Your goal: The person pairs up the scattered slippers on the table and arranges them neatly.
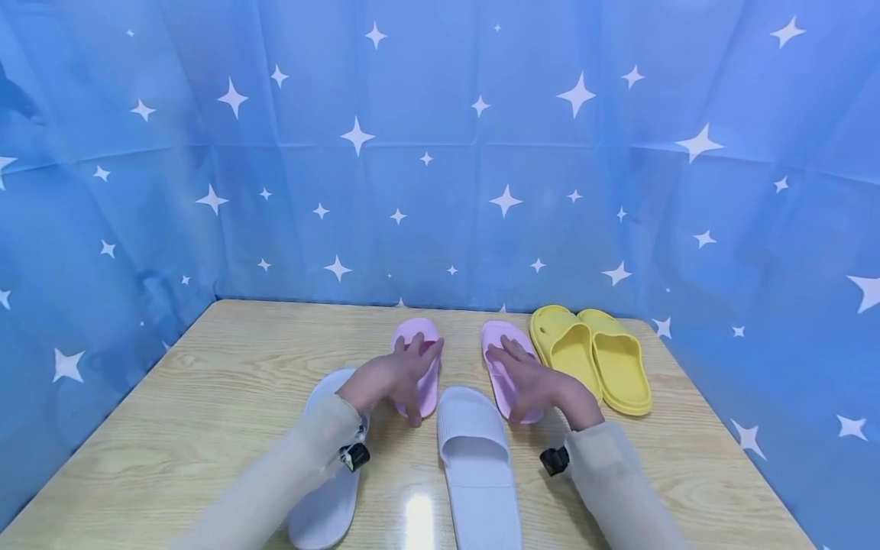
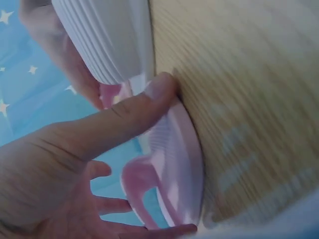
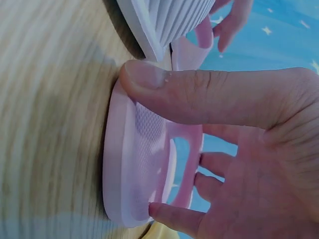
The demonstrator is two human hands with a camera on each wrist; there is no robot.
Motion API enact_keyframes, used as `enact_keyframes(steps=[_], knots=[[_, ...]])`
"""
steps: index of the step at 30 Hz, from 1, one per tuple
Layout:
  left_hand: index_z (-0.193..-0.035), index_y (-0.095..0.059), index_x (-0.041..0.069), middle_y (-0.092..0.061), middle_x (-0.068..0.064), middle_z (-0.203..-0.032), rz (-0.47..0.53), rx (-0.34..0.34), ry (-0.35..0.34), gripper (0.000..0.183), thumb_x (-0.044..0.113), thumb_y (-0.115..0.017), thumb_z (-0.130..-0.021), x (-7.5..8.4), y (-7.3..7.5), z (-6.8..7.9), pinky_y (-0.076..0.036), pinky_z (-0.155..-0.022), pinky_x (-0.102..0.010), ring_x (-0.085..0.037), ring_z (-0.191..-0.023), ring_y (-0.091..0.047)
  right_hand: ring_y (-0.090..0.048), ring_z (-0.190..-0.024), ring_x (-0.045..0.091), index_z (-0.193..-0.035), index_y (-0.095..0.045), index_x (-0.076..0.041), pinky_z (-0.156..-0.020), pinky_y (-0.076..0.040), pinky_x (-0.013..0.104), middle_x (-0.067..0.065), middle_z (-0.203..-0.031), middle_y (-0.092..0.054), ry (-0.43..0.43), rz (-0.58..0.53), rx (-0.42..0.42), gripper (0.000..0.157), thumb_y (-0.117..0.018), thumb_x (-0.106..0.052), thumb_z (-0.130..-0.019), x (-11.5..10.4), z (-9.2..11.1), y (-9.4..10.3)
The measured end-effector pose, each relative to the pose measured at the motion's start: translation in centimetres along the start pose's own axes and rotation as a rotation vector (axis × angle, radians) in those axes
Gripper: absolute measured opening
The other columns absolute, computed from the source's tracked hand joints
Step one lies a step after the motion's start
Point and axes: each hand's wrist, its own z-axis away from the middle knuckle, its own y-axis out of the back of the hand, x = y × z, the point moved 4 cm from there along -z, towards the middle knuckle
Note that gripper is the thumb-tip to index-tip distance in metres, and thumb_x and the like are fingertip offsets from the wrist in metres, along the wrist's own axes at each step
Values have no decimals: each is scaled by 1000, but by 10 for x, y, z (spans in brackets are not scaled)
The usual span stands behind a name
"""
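Observation:
Two pink slippers lie apart toward the back of the wooden table. Over the left pink slipper (image 1: 415,328) is my left hand (image 1: 393,376), its fingers spread. In the left wrist view the thumb rests at one end of the sole and the other fingers reach along the strap side. My right hand (image 1: 539,388) lies in the same way over the right pink slipper (image 1: 496,332). In the right wrist view its thumb (image 3: 149,79) touches the sole's end, with fingertips by the strap and the far edge. Neither hand is curled round its slipper.
Between the forearms a white slipper (image 1: 481,489) lies with its toe toward the back. Another white slipper (image 1: 330,508) is partly hidden under the left forearm. A pair of yellow slippers (image 1: 622,374) stands at the back right. Blue star-patterned cloth (image 1: 440,183) encloses the table (image 1: 227,382).

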Motion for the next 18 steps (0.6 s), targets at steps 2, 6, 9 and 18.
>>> enact_keyframes(steps=[2, 6, 9, 18], knots=[[-168, -4, 26, 1, -14, -175, 0, -2, -5, 140, 28, -99, -66, -2, 2, -3, -34, -119, -68, -50, -159, -2, -1, -160, 45, -165, -21, -5, -125, -22, 66, 25, -173, 1, 2, -4, 2, 124, -90, -4, -61, 1, -3, 1], [-168, -1, 28, -3, -14, -175, -8, -2, -22, 140, 31, -99, -67, -6, 5, -10, -31, -120, -68, -51, -159, -3, 0, -160, 46, -164, -21, -4, -126, -21, 65, 25, -173, 1, 5, -20, 5, 124, -89, -1, -61, 2, -9, 3], [-168, 2, 29, -5, -15, -174, 8, -6, -38, 141, 30, -98, -68, -7, 7, -15, -29, -121, -68, -52, -158, -4, 0, -160, 46, -164, -21, -4, -126, -21, 66, 25, -173, 1, -5, -41, 15, 123, -88, 1, -62, 4, -13, 4], [-168, 3, 28, 0, -17, -175, 2, -5, -31, 141, 27, -98, -69, -5, 10, -26, -27, -123, -66, -51, -159, -1, 1, -161, 44, -165, -21, -7, -126, -22, 65, 21, -174, 4, -32, -64, 45, 121, -84, 1, -62, 11, -23, 4]])
